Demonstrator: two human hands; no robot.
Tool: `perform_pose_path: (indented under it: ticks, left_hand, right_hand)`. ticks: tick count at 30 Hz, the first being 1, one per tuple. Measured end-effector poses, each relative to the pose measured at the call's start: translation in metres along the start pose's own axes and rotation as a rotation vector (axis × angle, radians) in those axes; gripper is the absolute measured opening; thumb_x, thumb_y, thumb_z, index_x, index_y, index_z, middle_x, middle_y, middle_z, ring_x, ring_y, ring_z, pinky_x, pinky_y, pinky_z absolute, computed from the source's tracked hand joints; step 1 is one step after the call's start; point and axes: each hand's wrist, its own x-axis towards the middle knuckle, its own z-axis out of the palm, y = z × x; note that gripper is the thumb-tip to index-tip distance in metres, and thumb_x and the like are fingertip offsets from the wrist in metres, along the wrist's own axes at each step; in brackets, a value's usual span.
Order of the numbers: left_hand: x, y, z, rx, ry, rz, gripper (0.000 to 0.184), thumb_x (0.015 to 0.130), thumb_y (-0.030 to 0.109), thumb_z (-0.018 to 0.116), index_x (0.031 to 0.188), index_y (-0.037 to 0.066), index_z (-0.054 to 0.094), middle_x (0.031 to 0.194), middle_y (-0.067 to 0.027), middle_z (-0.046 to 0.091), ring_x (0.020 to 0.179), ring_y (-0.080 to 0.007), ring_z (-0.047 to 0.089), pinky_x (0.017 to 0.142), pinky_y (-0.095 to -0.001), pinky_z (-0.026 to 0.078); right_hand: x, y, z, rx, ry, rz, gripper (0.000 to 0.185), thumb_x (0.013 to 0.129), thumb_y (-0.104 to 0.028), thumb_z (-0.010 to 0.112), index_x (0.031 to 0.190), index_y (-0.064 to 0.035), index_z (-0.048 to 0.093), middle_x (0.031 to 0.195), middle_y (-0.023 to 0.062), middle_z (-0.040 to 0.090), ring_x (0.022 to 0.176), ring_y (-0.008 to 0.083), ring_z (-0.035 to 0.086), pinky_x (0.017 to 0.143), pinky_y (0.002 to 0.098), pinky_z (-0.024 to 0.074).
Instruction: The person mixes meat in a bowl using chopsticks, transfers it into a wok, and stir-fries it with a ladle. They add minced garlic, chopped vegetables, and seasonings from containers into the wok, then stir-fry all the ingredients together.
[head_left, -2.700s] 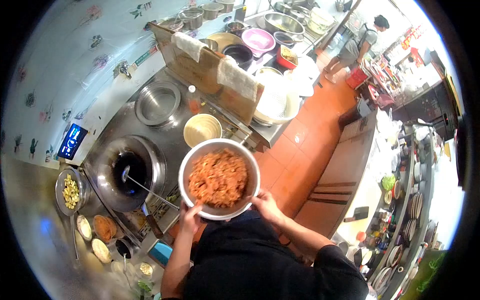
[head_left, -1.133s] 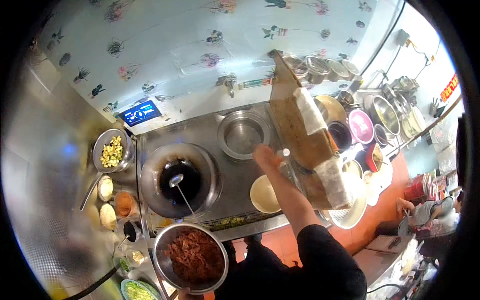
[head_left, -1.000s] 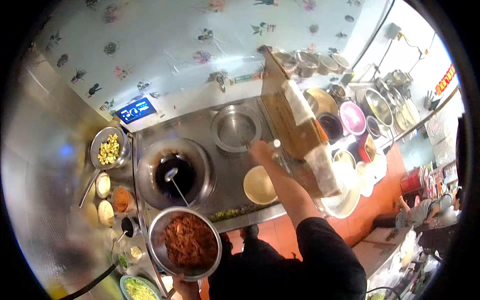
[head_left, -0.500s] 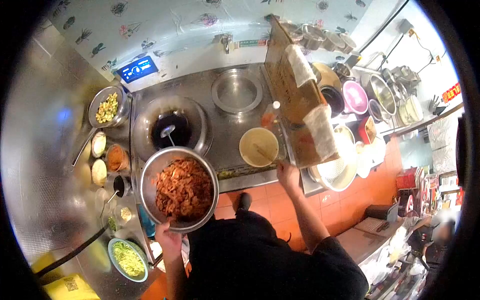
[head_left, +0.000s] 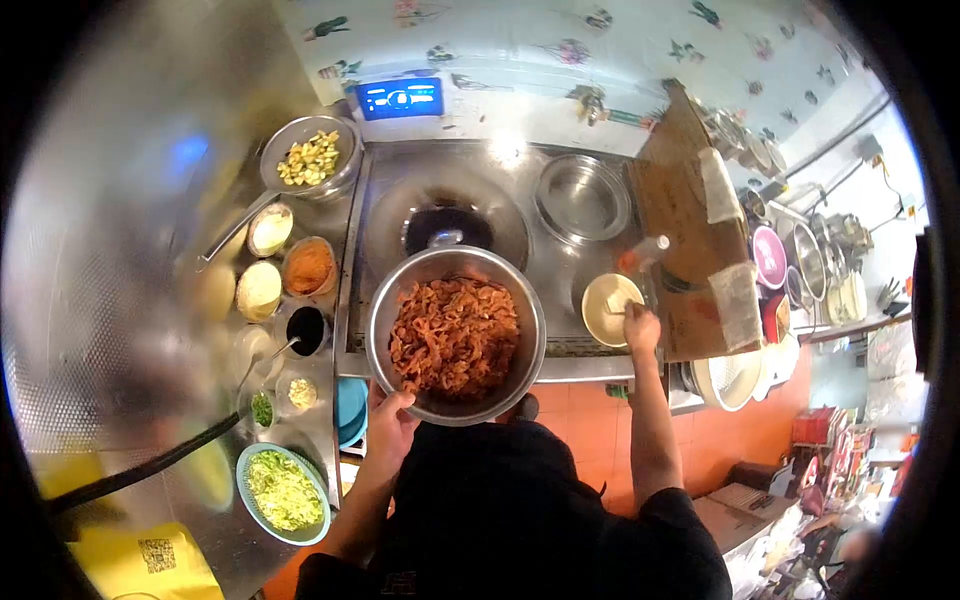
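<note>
- The left hand (head_left: 390,430) is clamped on the near left rim of a steel bowl (head_left: 530,345), thumb at the edge.
- That bowl is at the near edge of the steel stovetop (head_left: 548,262), in front of the person's body; reddish-brown meat (head_left: 455,335) is heaped in it.
- The right hand (head_left: 642,328), farther right, has its fingers together, clamped on the end of a pale utensil (head_left: 617,303) that reaches into a cream bowl (head_left: 592,314).
- The cream bowl sits on the right part of the stovetop, near its front edge.
- Beyond the steel bowl, partly hidden by it, is a wok (head_left: 395,215) with dark liquid (head_left: 470,225) and a ladle head (head_left: 447,237).
- To the right of the wok, on the far side, stands a metal basin (head_left: 583,198); nearer and right, a bottle (head_left: 650,250) stands beside a cardboard panel (head_left: 690,240).
- On the left counter, a strainer (head_left: 270,160) with diced pieces (head_left: 310,157) is at the far end.
- Nearer come orange powder (head_left: 310,267), dark sauce (head_left: 306,330) and a blue basket (head_left: 247,500) of shredded greens (head_left: 285,490).
</note>
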Motion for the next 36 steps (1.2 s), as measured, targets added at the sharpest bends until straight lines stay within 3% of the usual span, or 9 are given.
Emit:
perform_pose_path:
  ticks: [2, 7, 8, 10, 13, 16, 21, 26, 36]
  left_hand:
    - [0.015, 0.005, -0.014, 0.014, -0.002, 0.062, 0.066, 0.075, -0.005, 0.052, 0.139, 0.004, 0.041, 0.124, -0.0112, 0.058, 0.119, -0.0270, 0.057, 0.096, -0.0375, 0.051]
    - [0.043, 0.033, -0.054, 0.066, -0.016, 0.092, 0.066, 0.075, -0.007, 0.051, 0.139, 0.005, 0.043, 0.121, -0.0083, 0.058, 0.112, -0.0208, 0.059, 0.091, -0.0330, 0.050]
    - [0.050, 0.035, -0.057, 0.065, -0.017, 0.070, 0.068, 0.074, -0.007, 0.051, 0.140, 0.005, 0.041, 0.123, -0.0083, 0.057, 0.111, -0.0198, 0.058, 0.091, -0.0324, 0.049]
    - [0.056, 0.043, -0.064, 0.062, -0.039, 0.046, 0.069, 0.074, -0.008, 0.049, 0.141, 0.005, 0.039, 0.125, -0.0086, 0.054, 0.111, -0.0187, 0.057, 0.089, -0.0311, 0.048]
    - [0.068, 0.040, -0.070, 0.100, -0.049, 0.023, 0.070, 0.074, -0.009, 0.047, 0.142, 0.005, 0.038, 0.124, -0.0082, 0.054, 0.110, -0.0179, 0.056, 0.087, -0.0298, 0.047]
    - [0.078, 0.024, -0.093, 0.110, -0.029, -0.037, 0.070, 0.073, -0.010, 0.047, 0.141, 0.005, 0.039, 0.122, -0.0085, 0.055, 0.100, -0.0163, 0.059, 0.078, -0.0279, 0.049]
    - [0.074, 0.018, -0.073, 0.116, 0.099, -0.015, 0.074, 0.071, -0.011, 0.050, 0.143, 0.005, 0.039, 0.115, -0.0096, 0.057, 0.082, -0.0115, 0.060, 0.058, -0.0220, 0.047]
    - [0.078, 0.008, -0.085, 0.187, 0.076, 0.001, 0.079, 0.072, -0.010, 0.053, 0.146, 0.006, 0.034, 0.106, -0.0089, 0.060, 0.063, -0.0085, 0.056, 0.039, -0.0197, 0.038]
    - [0.098, -0.004, -0.106, 0.004, 0.101, 0.015, 0.068, 0.075, -0.011, 0.053, 0.139, 0.009, 0.043, 0.107, -0.0032, 0.059, 0.076, -0.0099, 0.055, 0.058, -0.0210, 0.045]
  right_hand:
    - [-0.014, -0.009, -0.021, 0.174, 0.162, 0.079, 0.023, 0.094, -0.020, 0.058, 0.092, -0.0024, 0.072, 0.093, 0.0223, 0.069, 0.083, 0.0406, 0.067, 0.071, 0.0435, 0.0532]
    - [-0.066, 0.000, -0.012, 0.646, 0.254, 0.296, 0.030, 0.099, -0.026, 0.057, 0.095, 0.0004, 0.070, 0.080, 0.0113, 0.071, 0.072, 0.0236, 0.067, 0.067, 0.0384, 0.0515]
    - [-0.066, -0.036, -0.058, 0.754, 0.216, 0.401, 0.036, 0.100, -0.031, 0.056, 0.097, 0.0019, 0.069, 0.082, 0.0074, 0.070, 0.073, 0.0150, 0.063, 0.067, 0.0334, 0.0511]
    - [-0.088, -0.135, -0.141, 0.976, 0.289, 0.394, 0.036, 0.100, -0.031, 0.055, 0.095, 0.0018, 0.068, 0.087, 0.0101, 0.070, 0.075, 0.0152, 0.065, 0.067, 0.0294, 0.0510]
    - [-0.123, -0.213, -0.205, 1.195, -0.044, 0.184, 0.032, 0.100, -0.026, 0.055, 0.097, 0.0023, 0.069, 0.091, 0.0146, 0.070, 0.071, 0.0197, 0.068, 0.059, 0.0278, 0.0547]
    - [-0.144, -0.260, -0.202, 0.983, -0.232, -0.057, 0.018, 0.091, 0.000, 0.059, 0.106, 0.0017, 0.070, 0.093, 0.0150, 0.072, 0.082, 0.0212, 0.072, 0.062, 0.0282, 0.0586]
    - [-0.132, -0.290, -0.176, 0.591, -0.167, -0.297, 0.014, 0.091, -0.003, 0.062, 0.102, 0.0031, 0.069, 0.091, 0.0158, 0.071, 0.079, 0.0206, 0.072, 0.066, 0.0282, 0.0558]
    - [-0.129, -0.314, -0.128, 0.665, -0.214, -0.307, 0.012, 0.088, -0.001, 0.065, 0.098, 0.0033, 0.067, 0.092, 0.0172, 0.071, 0.081, 0.0281, 0.072, 0.069, 0.0341, 0.0577]
    - [-0.148, -0.346, -0.123, 0.597, -0.306, -0.878, 0.025, 0.084, -0.001, 0.067, 0.107, 0.0049, 0.064, 0.105, 0.0205, 0.069, 0.089, 0.0323, 0.071, 0.074, 0.0387, 0.0597]
